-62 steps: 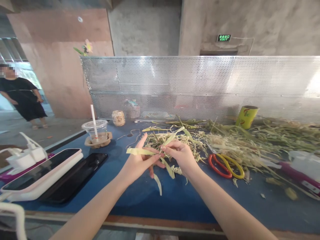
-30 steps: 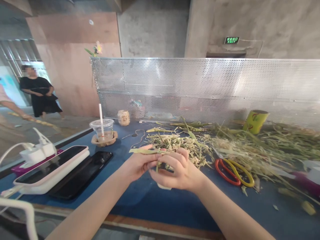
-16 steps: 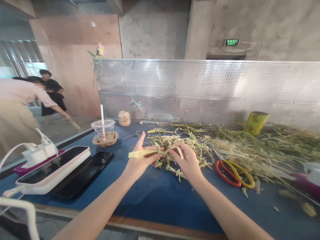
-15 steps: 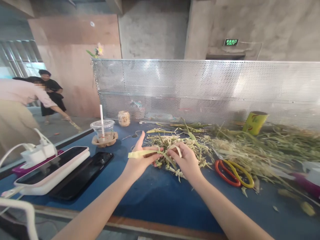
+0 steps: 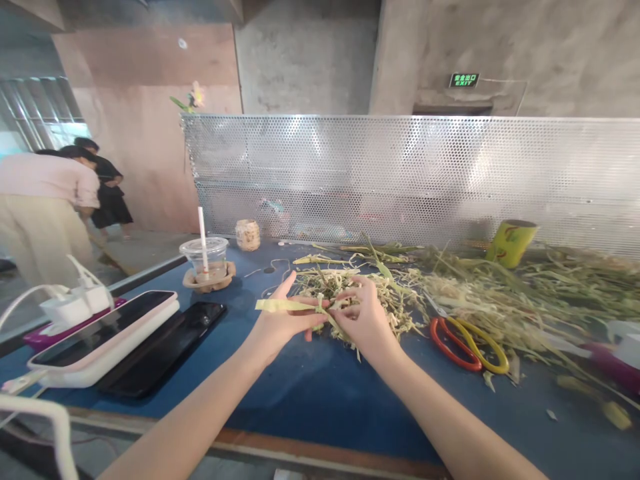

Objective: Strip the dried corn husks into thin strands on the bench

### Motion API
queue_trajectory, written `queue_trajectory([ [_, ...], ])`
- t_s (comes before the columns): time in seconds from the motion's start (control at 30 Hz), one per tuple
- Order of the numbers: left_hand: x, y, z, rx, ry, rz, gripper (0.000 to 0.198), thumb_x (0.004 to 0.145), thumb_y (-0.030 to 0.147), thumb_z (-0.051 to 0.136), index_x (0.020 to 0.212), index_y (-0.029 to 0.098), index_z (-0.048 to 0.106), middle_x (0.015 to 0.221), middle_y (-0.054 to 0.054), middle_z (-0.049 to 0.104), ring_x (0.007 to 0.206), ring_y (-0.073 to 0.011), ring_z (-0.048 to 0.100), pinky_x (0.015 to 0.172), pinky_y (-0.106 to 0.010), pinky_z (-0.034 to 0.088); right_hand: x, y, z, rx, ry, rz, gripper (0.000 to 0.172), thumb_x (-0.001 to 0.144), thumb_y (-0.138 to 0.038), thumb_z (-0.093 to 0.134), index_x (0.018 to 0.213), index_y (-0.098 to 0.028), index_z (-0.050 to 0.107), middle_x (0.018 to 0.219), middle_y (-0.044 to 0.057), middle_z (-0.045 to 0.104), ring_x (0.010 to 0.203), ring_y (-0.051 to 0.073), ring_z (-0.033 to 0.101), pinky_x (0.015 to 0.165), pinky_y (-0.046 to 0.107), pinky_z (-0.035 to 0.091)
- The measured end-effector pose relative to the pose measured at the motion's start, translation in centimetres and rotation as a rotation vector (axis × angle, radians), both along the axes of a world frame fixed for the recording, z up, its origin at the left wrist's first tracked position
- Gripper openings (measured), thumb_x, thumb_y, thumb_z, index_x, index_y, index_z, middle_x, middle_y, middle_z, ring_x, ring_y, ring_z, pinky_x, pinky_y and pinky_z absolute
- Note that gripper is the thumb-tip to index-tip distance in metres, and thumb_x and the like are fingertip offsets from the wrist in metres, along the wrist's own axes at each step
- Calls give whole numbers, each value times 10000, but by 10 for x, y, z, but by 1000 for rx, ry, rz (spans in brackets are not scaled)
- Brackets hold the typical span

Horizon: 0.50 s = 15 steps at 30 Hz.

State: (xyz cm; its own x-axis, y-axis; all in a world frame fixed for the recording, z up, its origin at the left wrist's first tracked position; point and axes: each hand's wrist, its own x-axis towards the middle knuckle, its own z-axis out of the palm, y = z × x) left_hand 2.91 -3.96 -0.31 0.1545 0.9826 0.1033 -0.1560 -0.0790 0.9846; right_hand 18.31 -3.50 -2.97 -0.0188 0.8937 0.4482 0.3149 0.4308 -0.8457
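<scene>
Near the middle of the blue table [image 5: 310, 393], both hands meet at a pale green plant strip [image 5: 285, 305]. My left hand [image 5: 283, 321] pinches the strip between its fingers, and the strip's flat end sticks out to the left across the hand. My right hand [image 5: 364, 321] has its fingers closed on the knotted part of the same strip, close to my left fingertips. Behind and beneath the hands lies a tangled heap of knotted plant fibres [image 5: 400, 303]. Scissors [image 5: 467, 347] with one red and one yellow handle lie to the right of the heap.
Left on the table are a plastic cup [image 5: 205, 257] with a straw, a pink-white device [image 5: 107, 337] and a black phone [image 5: 167, 347]. A jar [image 5: 248, 235] stands behind. Loose fibres [image 5: 560, 287] and a yellow-green can [image 5: 511, 244] are right. Two people stand beyond the table, left.
My right fingers have curled in, and the short strip end that stood up over them no longer shows. At the left, the person in pink has drawn the outstretched arm back.
</scene>
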Motion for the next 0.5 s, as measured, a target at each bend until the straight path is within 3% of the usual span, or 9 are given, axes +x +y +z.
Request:
queue_trajectory([
  [0.07, -2, 3, -1, -74, -67, -17, 1122, 533, 43, 762, 1399, 92, 51, 842, -129, 696, 411, -77, 498, 388, -222, 391, 5, -2, 0, 366, -235, -150, 610, 706, -190, 587, 1241, -202, 294, 1175, 159, 418, 844, 204, 571, 674, 368, 497],
  [0.1, -4, 4, -1, -117, -103, -27, 1108, 536, 34, 758, 1397, 84, 63, 816, -118, 699, 419, -77, 499, 383, -212, 380, 8, -4, 2, 534, -375, -194, 558, 722, -172, 584, 1230, -219, 358, 1201, 155, 396, 943, 226, 531, 765, 396, 461],
  [0.17, -6, 6, -1, -187, -161, -52, 1078, 538, 22, 755, 1396, 100, 107, 756, -85, 700, 442, -82, 513, 377, -195, 361, 13, -7, 7, 785, -607, -223, 379, 761, -154, 572, 1115, -277, 513, 1135, 101, 473, 978, 224, 497, 842, 410, 382],
  [0.23, -8, 7, -1, -223, -187, -80, 1070, 536, 18, 756, 1397, 125, 129, 707, -59, 695, 464, -90, 527, 372, -185, 345, 17, -10, 12, 920, -695, -161, 225, 787, -157, 570, 963, -295, 595, 1013, 41, 574, 923, 188, 515, 845, 389, 335],
  [0.33, -8, 7, -2, -203, -157, -111, 1136, 527, 19, 762, 1401, 106, 40, 723, -69, 699, 450, -85, 511, 371, -191, 337, 19, -9, 17, 865, -615, -15, 85, 791, -201, 592, 830, -269, 623, 899, -5, 642, 881, 161, 533, 836, 364, 311],
  [0.5, -6, 3, -3, -52, 14, -91, 1222, 543, 65, 761, 1388, 146, -118, 911, -130, 694, 399, -71, 481, 384, -223, 362, 12, -4, 15, 373, -365, 104, 36, 726, -205, 637, 719, -205, 602, 777, 5, 647, 774, 161, 567, 768, 335, 388],
])
